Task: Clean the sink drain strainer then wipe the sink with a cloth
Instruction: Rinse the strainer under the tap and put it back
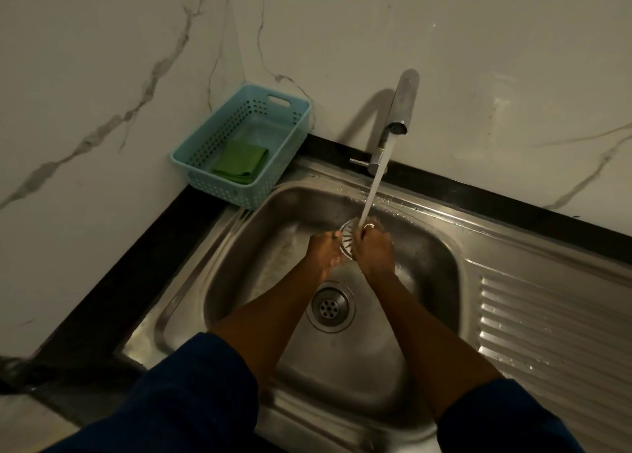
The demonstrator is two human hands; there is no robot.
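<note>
Left hand (323, 249) and right hand (374, 252) are curled round opposite edges of the drain strainer (346, 238), held under running water (371, 194) over the sink (431, 247), and this light, stiff, wet-slick disc is judged best pinched by its rim.

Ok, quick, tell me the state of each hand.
Left hand: grips the strainer under the running water.
Right hand: grips the same strainer.
</note>
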